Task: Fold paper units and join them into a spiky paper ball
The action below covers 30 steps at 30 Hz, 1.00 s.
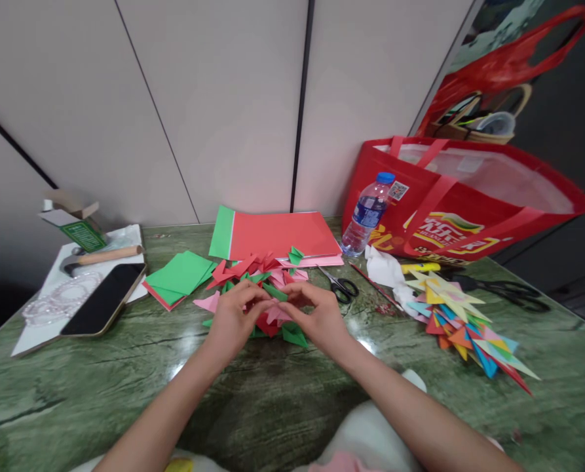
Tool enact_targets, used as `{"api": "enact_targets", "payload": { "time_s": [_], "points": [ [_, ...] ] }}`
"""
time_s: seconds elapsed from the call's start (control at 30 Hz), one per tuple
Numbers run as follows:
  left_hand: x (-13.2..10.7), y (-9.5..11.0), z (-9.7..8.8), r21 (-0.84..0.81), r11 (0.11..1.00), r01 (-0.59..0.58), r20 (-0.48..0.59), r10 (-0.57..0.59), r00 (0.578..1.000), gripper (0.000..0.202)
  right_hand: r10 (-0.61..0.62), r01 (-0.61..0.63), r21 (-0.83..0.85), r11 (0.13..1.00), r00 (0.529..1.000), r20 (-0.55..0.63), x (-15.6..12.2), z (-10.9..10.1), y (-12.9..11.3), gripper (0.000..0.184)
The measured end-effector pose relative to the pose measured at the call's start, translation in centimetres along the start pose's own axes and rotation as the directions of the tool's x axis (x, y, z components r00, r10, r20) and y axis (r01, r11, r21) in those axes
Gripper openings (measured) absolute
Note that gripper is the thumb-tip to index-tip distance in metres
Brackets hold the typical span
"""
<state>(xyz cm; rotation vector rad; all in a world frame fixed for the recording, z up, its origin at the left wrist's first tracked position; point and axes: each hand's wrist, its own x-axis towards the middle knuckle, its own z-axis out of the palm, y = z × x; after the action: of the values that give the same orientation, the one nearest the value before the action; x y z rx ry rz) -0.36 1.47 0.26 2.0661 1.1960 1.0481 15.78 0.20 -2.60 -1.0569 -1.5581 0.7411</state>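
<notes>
My left hand (240, 309) and my right hand (318, 314) meet near the middle of the table, thumbs and forefingers pinched close together on a small folded paper piece (275, 293). Its green part shows between the fingertips; the rest is partly covered by them. Around and beneath both hands lies a heap of folded origami pieces in red (247, 264), pink (207, 302) and green (295, 335). Just behind the heap are large red paper sheets (282, 234) with a green sheet (221, 233) under their left end. Green paper squares (181, 278) lie left of the heap.
Small scissors (344, 288) lie right of the heap, near a water bottle (367, 216) and a big red bag (469, 203). A multicoloured origami cluster (462, 324) is farther right. At left are a phone (103, 301), a hammer (100, 257) and a green box (83, 233).
</notes>
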Motion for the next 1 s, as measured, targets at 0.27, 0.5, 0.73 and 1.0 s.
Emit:
{"api": "enact_targets", "payload": {
  "time_s": [0.27,0.5,0.73,1.0],
  "points": [
    [-0.01,0.26,0.19,-0.176,0.96,0.217,0.027,-0.216,0.976,0.014,0.004,-0.006,0.063,0.998,0.999,0.039,-0.04,0.04,0.03,0.023],
    [0.16,0.57,0.14,-0.513,0.739,0.437,0.072,-0.471,0.879,0.022,0.137,-0.138,0.199,0.97,0.99,0.018,0.18,-0.14,-0.27,0.023],
    [0.26,0.34,0.1,-0.434,0.742,0.511,0.107,-0.52,0.847,0.021,0.144,-0.144,0.214,0.966,0.989,0.014,0.18,-0.03,-0.2,0.02],
    [0.19,0.7,-0.34,-0.351,0.79,0.503,0.133,-0.49,0.861,0.013,0.183,-0.178,0.291,0.94,0.983,0.009,0.41,-0.23,-0.06,0.024]
  ]
}}
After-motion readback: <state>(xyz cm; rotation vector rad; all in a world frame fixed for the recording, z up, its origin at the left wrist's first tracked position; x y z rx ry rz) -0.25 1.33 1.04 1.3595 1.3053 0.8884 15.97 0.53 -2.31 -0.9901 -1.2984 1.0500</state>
